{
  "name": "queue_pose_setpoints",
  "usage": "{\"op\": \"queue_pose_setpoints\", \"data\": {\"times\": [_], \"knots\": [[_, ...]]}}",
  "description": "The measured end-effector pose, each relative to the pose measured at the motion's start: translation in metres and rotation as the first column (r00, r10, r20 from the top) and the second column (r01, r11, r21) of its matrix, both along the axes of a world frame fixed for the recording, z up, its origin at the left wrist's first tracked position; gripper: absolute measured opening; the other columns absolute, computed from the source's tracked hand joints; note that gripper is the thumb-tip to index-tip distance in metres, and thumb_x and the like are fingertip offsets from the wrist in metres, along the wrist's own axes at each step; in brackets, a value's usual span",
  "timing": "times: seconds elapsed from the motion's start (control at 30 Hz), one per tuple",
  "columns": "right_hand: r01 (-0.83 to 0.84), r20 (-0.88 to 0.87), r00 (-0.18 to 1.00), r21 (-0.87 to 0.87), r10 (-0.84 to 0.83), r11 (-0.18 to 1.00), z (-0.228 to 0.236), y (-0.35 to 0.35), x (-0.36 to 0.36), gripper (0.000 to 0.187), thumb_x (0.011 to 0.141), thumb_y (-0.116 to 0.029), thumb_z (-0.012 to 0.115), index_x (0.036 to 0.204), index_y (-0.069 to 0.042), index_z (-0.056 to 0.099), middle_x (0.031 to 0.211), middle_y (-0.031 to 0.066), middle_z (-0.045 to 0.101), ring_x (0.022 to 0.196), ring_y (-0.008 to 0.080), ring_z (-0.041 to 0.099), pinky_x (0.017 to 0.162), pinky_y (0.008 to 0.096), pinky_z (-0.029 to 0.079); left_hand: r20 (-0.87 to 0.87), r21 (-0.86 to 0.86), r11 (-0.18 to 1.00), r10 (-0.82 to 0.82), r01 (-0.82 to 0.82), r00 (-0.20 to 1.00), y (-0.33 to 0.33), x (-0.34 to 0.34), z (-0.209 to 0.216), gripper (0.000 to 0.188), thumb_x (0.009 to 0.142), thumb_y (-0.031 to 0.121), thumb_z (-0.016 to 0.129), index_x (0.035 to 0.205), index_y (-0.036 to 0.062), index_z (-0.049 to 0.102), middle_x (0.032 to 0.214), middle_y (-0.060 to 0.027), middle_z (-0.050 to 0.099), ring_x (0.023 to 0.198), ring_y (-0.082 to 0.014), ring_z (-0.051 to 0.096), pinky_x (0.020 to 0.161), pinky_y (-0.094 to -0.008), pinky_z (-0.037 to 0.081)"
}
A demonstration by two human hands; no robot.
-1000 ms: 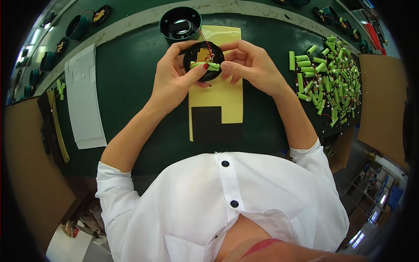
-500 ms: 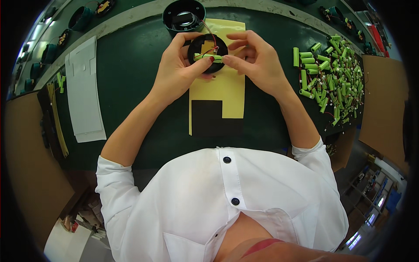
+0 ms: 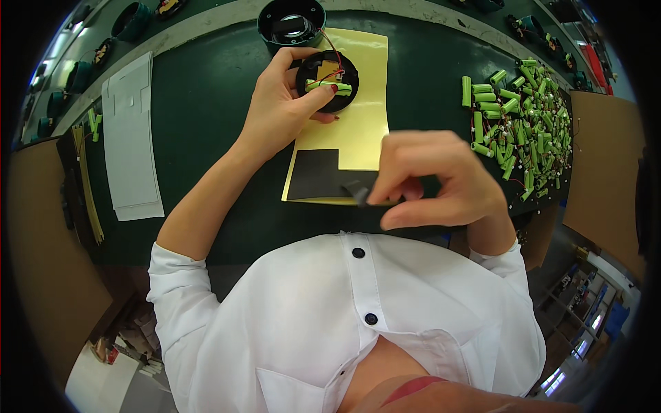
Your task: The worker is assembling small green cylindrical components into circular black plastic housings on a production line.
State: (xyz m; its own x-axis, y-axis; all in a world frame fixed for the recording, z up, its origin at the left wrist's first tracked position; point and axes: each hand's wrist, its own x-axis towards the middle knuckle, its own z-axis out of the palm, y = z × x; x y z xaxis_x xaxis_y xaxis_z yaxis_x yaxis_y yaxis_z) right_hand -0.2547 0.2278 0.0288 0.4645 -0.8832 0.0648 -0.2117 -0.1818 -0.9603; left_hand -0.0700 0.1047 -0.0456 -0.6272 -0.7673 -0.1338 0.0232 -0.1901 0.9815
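Note:
My left hand (image 3: 279,107) is closed around a round black cover (image 3: 352,72). Its thumb presses a green battery (image 3: 342,89) across the cover's inside, below a tan circuit board (image 3: 329,69). Red and black wires run from there to a dark green round housing (image 3: 292,38) just beyond. Under the cover lies a yellow backing sheet (image 3: 368,131) bearing a black adhesive patch (image 3: 313,175). At the sheet's near right corner my right hand (image 3: 441,179), slightly blurred, pinches a small black adhesive piece (image 3: 357,191) that lifts off the patch.
Many green batteries with wires (image 3: 523,124) lie heaped on the right of the green table. White card sheets (image 3: 131,151) lie on the left, with a few batteries (image 3: 95,124) beyond them. Cardboard boxes (image 3: 606,179) flank the table. More housings (image 3: 131,22) stand past the far ledge.
My right hand has left the battery and come down toward me to the sheet's near right corner, taking hold of a black piece. The sheet's near end has shifted and tilted. My left hand stays put.

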Motion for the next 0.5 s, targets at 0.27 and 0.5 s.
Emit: {"op": "queue_pose_setpoints", "data": {"times": [0.27, 0.5], "knots": [[0.405, -0.058, 0.911, -0.044, -0.407, 0.913, -0.045, -0.047, -0.016, 0.016, 0.078, -0.008, 0.075, 0.083, -0.005, 0.060, 0.076, 0.0007, 0.062, 0.064, 0.0075, 0.055, 0.056, 0.0219, 0.043, -0.027, 0.034, 0.998, -0.056, 0.057, 0.998, 0.000, -0.003, 0.001, 0.046, 0.089, 0.001, 0.061, 0.130, -0.0038, 0.041, 0.112, -0.0187, 0.061, 0.100, -0.0236, 0.065, 0.072, -0.0345, 0.063], [0.507, -0.241, 0.776, -0.313, -0.583, 0.803, -0.055, -0.054, 0.000, 0.027, 0.072, -0.013, 0.080, 0.089, -0.007, 0.060, 0.083, 0.0056, 0.062, 0.065, 0.0183, 0.063, 0.059, 0.0303, 0.050, 0.007, 0.046, 0.999, -0.011, 0.011, 1.000, -0.002, 0.000, 0.000, 0.047, 0.088, 0.001, 0.061, 0.130, -0.0052, 0.041, 0.113, -0.0183, 0.062, 0.101, -0.0234, 0.064, 0.070, -0.0335, 0.062]]}}
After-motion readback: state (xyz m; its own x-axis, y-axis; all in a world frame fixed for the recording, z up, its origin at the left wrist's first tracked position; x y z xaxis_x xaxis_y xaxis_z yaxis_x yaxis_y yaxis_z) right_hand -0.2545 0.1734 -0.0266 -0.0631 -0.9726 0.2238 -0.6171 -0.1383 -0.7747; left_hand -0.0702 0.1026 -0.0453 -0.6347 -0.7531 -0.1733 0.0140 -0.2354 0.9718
